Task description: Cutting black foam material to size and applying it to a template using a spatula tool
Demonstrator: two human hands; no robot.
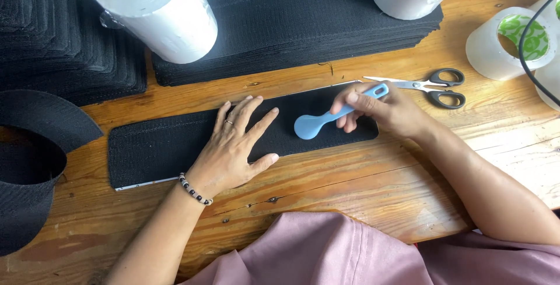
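A long black strip [175, 145] lies flat on the wooden bench [361, 186], near the middle. Its long side runs left to right, along the front edge of the bench.

The left hand [236, 145] lies flat on the strip with its fingers [256, 123] spread wide. It holds nothing; it just presses down on the middle of the strip.

The right hand [382, 109] is over the right end of the strip. Its fingers are closed around the handle of a blue spoon-shaped tool [329, 119]. The round end of the tool points left and touches the strip, just beside the left hand's fingertips. So the bare strip runs off to the left, under and past the left hand.

A pair of scissors [426, 85] lies just past the right hand, toward the back right. A pile of black strips [303, 22] sits at the back, with white rolls [160, 8] on it. A roll of clear tape [507, 43] stands near the right edge.
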